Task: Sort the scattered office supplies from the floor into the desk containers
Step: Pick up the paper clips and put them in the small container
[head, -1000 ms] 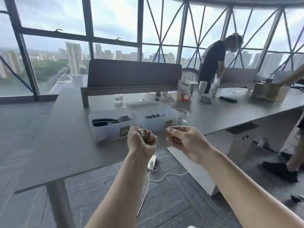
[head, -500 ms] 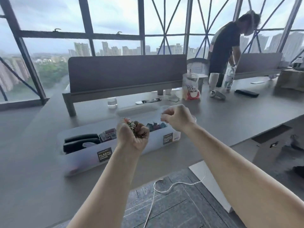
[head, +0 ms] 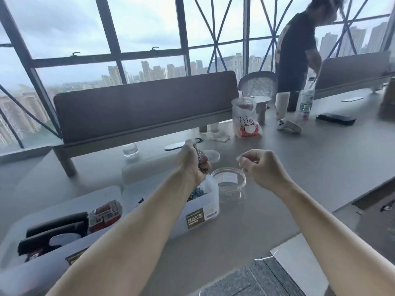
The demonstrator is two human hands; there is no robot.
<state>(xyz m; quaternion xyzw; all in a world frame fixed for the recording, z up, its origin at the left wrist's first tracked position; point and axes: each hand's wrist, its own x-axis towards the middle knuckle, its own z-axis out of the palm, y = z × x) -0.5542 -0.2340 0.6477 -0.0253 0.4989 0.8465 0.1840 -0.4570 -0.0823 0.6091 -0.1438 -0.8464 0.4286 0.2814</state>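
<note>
My left hand (head: 192, 162) grips a bundle of small colourful metal clips (head: 201, 157) above the right end of a translucent plastic box (head: 210, 202). That box holds dark binder clips (head: 196, 192). Just right of it stands a clear round jar (head: 229, 185), open, with its lid (head: 212, 155) lying behind. My right hand (head: 260, 168) hovers over the jar's right rim, thumb and forefinger pinched on something too small to identify. A second box (head: 19, 272) at the left holds black staplers (head: 53, 230) and red staple packs (head: 104, 212).
A grey desk (head: 299, 167) carries a box lid (head: 149, 167), a small bottle (head: 130, 149), a printed plastic bag (head: 245, 120), a cup (head: 281, 104) and a black case (head: 335, 120). A divider panel (head: 145, 107) stands behind. A person (head: 297, 45) works at the back right. A white cable (head: 265, 258) lies on the floor.
I have stepped up to the desk. Both hands moved forward over the containers, the left with its clips to the box end, the right to the open jar.
</note>
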